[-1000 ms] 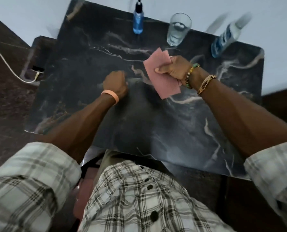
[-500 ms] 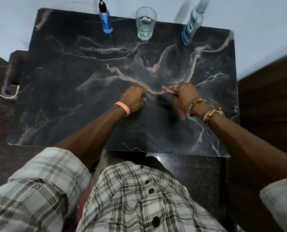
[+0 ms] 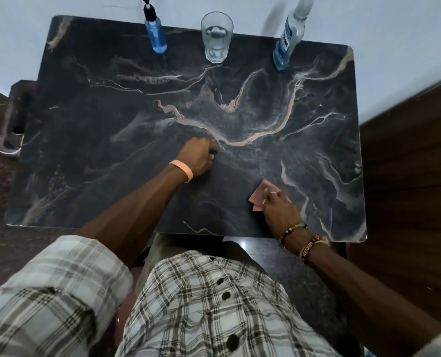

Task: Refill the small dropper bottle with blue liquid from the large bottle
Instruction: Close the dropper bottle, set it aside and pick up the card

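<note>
1. The small clear dropper bottle [image 3: 155, 34] with a black cap stands upright at the far left edge of the black marble-patterned table [image 3: 90, 130], well apart from both hands. Blue liquid fills most of its body.
2. The large clear plastic bottle [image 3: 289, 37] with a blue label stands at the far right edge, capped. Blue liquid shows only in its lowest part.
3. Between the two bottles stands a clear drinking glass [image 3: 216, 37]. I cannot tell whether it holds anything.
4. I read the left hand [image 3: 199, 157] as a closed fist resting on the table near its centre. No object shows in it.
5. The right hand [image 3: 278, 210] lies near the front right edge. Its fingers curl over a folded pink cloth [image 3: 258, 198] and hold it against the tabletop.
</note>
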Tool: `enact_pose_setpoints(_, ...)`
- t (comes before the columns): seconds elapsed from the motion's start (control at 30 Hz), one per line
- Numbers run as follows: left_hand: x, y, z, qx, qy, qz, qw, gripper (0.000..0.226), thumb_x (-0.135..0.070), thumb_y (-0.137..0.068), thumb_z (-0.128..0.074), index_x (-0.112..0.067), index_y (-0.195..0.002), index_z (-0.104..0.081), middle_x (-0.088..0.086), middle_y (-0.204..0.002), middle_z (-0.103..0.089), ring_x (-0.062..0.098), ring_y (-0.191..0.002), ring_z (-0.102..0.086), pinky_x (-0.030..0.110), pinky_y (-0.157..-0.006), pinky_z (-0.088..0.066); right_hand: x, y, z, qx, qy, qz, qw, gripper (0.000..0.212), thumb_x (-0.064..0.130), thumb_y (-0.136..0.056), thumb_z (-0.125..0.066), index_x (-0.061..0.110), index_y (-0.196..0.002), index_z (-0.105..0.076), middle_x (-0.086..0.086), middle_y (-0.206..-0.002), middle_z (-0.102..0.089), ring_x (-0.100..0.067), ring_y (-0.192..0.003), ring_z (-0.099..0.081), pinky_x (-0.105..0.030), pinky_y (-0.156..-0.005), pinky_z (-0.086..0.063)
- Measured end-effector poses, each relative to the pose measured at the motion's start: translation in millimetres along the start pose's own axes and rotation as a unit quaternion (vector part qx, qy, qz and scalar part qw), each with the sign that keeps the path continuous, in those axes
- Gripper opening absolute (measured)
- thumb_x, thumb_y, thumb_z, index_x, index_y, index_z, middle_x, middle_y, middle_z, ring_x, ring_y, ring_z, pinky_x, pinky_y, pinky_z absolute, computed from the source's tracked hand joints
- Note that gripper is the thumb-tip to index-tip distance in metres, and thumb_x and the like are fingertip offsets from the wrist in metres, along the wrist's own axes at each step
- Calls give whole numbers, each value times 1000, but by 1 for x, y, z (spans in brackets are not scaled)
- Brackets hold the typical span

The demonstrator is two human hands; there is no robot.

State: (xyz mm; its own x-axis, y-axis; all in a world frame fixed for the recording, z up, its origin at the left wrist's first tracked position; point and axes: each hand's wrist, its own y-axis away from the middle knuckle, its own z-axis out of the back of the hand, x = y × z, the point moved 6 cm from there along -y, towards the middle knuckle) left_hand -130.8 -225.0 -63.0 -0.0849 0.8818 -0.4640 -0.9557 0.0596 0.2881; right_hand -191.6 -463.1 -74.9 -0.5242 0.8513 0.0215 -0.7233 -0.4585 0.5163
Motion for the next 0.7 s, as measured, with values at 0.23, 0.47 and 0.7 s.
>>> enact_pose_setpoints(0.23,3,4,-7,30,-14,-3,999,19,-5,-86,-55,-6,-102,-66,15,-119,-66,34,-106,-62,45,-88,-51,0,-9,2,-25,-109,-70,991,41,15,-100,-43,2,-138,-46,-14,-141,-44,-31,-124,-48,-38,-100,-45)
enact_pose_setpoints(0.47,11,27,6,-125,115,-4,985,28,-1,-90,-51,-12,-107,-69,9,-111,-70,28,-103,-64,38,-91,-51,44,-35,55,-87,-264,43,960,37,7,-98,-46,15,-130,-62,-17,-105,-60,-31,-95,-56,-31,-86,-44)
enact_pose_setpoints(0.7,87,72,34,-302,220,203,905,29,-6,-93,-55,-10,-119,-67,7,-118,-68,21,-108,-64,37,-99,-51,40,-64,101,-219,-237,16,946,32,11,-96,-50,16,-125,-64,-5,-107,-59,-22,-90,-57,-37,-83,-53)
